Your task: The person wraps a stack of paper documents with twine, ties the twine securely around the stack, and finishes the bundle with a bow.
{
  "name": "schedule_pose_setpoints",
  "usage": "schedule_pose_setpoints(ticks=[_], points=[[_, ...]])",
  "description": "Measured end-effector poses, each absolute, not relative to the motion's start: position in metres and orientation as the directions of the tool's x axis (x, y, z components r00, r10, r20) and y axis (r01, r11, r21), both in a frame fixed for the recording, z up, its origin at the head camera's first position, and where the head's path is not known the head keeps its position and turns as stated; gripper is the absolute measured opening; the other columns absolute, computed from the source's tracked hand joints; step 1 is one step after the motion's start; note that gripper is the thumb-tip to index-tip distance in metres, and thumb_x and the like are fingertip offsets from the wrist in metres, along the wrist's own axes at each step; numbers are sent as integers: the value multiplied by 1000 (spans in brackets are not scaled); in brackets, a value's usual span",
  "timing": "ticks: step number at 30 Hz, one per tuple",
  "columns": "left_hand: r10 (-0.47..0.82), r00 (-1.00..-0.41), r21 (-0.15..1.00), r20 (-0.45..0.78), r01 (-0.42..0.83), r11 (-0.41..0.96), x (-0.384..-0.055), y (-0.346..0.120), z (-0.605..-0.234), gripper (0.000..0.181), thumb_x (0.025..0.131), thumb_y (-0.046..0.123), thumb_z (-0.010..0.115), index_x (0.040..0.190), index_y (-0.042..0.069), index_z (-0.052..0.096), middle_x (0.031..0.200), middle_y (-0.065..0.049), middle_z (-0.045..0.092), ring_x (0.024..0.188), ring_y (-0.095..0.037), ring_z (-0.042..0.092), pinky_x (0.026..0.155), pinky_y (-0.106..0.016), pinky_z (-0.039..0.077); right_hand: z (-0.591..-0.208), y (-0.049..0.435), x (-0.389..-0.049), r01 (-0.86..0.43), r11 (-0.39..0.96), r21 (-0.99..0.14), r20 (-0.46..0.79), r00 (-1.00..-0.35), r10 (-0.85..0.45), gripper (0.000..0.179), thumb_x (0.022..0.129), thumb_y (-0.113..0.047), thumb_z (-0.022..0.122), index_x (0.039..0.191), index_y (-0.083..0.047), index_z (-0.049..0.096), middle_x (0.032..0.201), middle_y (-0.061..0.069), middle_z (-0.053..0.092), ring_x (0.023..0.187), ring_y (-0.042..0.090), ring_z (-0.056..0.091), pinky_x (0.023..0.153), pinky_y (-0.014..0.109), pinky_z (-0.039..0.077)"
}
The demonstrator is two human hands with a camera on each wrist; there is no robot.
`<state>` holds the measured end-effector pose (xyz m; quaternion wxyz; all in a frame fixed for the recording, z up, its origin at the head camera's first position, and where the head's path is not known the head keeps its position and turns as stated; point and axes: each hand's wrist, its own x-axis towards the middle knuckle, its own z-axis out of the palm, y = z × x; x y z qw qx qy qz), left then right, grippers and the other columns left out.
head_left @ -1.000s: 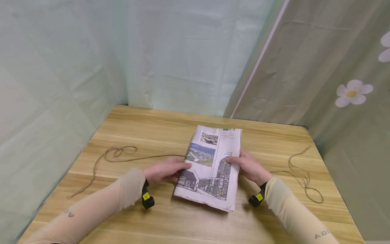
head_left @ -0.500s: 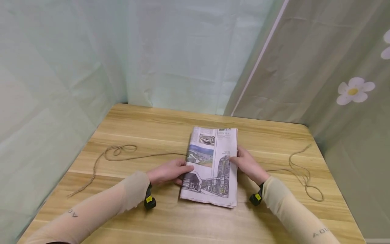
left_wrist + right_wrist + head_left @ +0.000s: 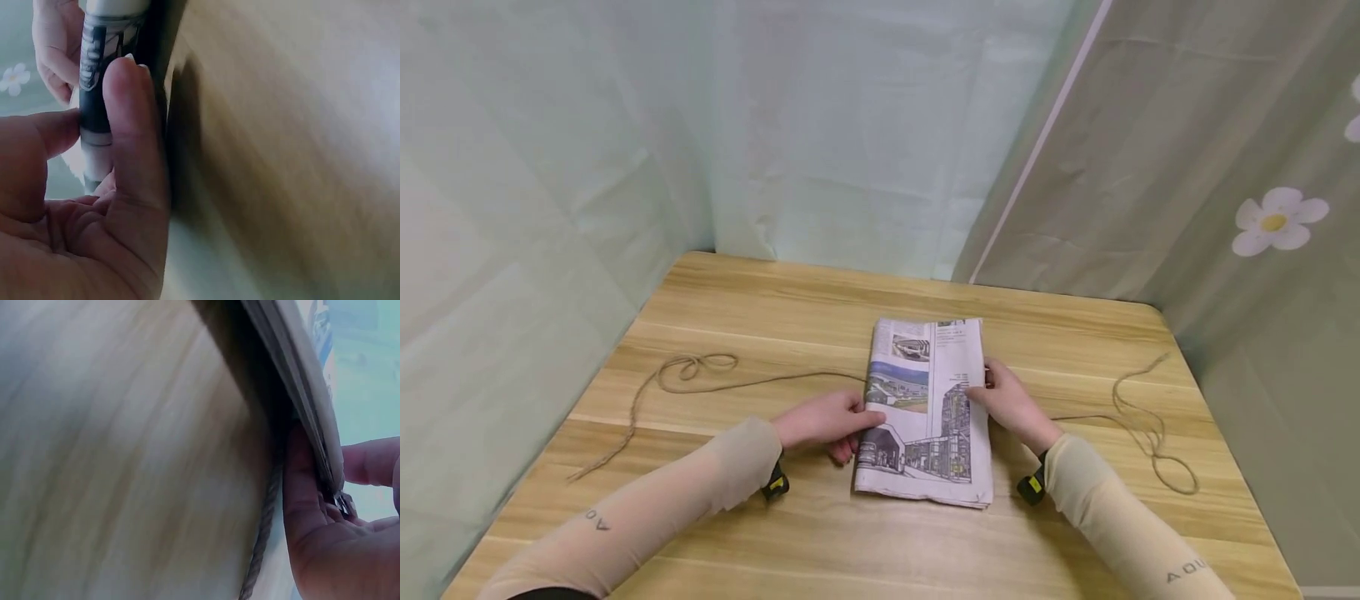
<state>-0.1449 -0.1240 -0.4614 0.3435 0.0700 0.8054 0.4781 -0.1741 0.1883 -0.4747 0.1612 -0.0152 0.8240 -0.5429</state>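
Note:
A folded newspaper (image 3: 921, 425), printed with pictures of buildings and a landscape, lies over the wooden table's middle. My left hand (image 3: 831, 421) is at its left folded edge, thumb on the top face and fingers along the fold. In the left wrist view, the fingers (image 3: 128, 112) stand against the rounded fold. My right hand (image 3: 1011, 404) pinches the right edge, thumb above and fingers beneath the layered sheets (image 3: 306, 387). A thin brown twine (image 3: 775, 381) runs toward the newspaper from the left and comes out on the right; its middle is hidden underneath.
The twine's left end lies in a loose loop (image 3: 700, 367); its right end forms another loop (image 3: 1172, 475) near the right side. The table's back edge (image 3: 850, 268) meets pale curtains (image 3: 865, 142). A grey-brown curtain (image 3: 1120, 167) with white flowers hangs on the right.
The newspaper has turned slightly and settled straighter and flatter on the table, its lower edge shifting right. My left hand has moved a little right with it; the right hand has stayed nearly in place.

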Motion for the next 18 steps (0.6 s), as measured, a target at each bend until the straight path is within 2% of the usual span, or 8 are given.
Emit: schedule_pose_setpoints(ticks=[3,6,8,10,12,14,16,18], points=[[428,-761,792,-488,-180,583,-146,-127,-458,40,101,42,65,95,3,55,74,-15,66,51,-18,61,52,-37,59,-478,190,-174,120,453,-883,-222,-959,-177,62,98,-7,64,151,7,35,130,28,58,112,37,62,93,44,56],[410,-825,752,-390,-29,658,-149,-132,-456,37,99,42,66,100,6,61,79,-8,66,60,-16,61,59,-35,58,-479,196,-170,44,519,-854,-156,-972,-174,67,98,-8,65,153,9,30,134,30,52,119,42,57,98,50,52],[424,-869,700,-253,138,700,-150,-134,-455,35,98,39,69,110,6,65,91,-6,66,77,-18,63,73,-36,58,-477,201,-164,-37,591,-806,-93,-978,-188,70,97,-11,67,154,7,31,140,31,47,127,45,50,105,55,46],[462,-880,591,-110,316,742,-150,-136,-454,46,96,40,71,126,7,64,113,-7,66,103,-22,62,91,-40,54,-475,208,-155,-149,686,-712,-29,-970,-241,71,96,-16,70,155,4,35,149,29,41,136,47,43,111,60,38],[531,-847,482,-25,455,749,-149,-137,-454,64,96,45,70,145,6,54,138,-13,57,128,-30,52,109,-48,43,-472,214,-145,-273,768,-580,7,-944,-330,73,95,-26,73,155,-2,40,157,26,35,143,47,33,115,64,29],[601,-799,393,-26,544,741,-148,-136,-456,77,97,53,64,156,10,41,158,-16,39,145,-38,35,119,-54,29,-472,218,-134,-390,800,-456,4,-900,-436,76,95,-38,72,156,-5,40,162,23,30,148,47,24,116,67,24],[648,-758,340,-71,592,730,-148,-135,-458,84,98,62,56,162,13,30,167,-16,23,152,-40,22,122,-55,20,-475,219,-125,-474,797,-374,-26,-854,-520,81,96,-47,68,158,-5,36,165,22,25,150,48,19,117,67,21],[673,-731,332,-116,610,720,-147,-135,-460,86,100,64,51,163,13,24,169,-15,12,153,-41,15,123,-56,15,-479,217,-120,-513,789,-337,-58,-826,-561,83,99,-52,61,159,-4,32,166,23,21,151,47,17,118,65,21]])
